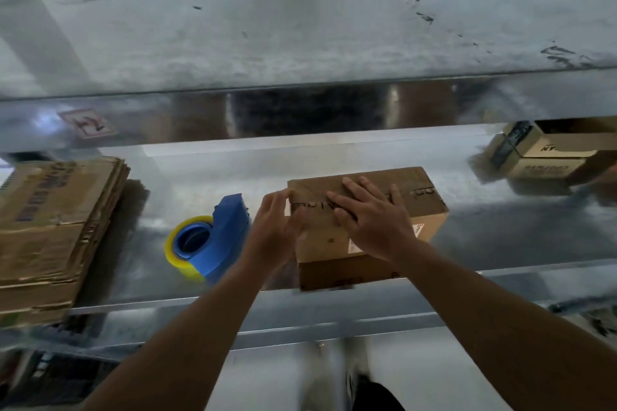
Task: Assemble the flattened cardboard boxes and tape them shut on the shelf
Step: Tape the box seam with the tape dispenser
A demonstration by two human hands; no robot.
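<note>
Cardboard box (329, 238) sits at the shelf's (500, 230) front edge. The right hand (370, 220) lies spread flat on its top, and the left hand's (273, 227) straight fingers press its top left corner. A lopsided push could skid it off the slick metal, or let the flaps spring up.

Cool dim light, glare on metal shelf (500, 210); soft motion blur, wide-angle bending at edges

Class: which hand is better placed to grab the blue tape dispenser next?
Probably left: the left hand is at the end of the brown cardboard box nearest the blue tape dispenser; the right hand lies flat on the box top.
</note>
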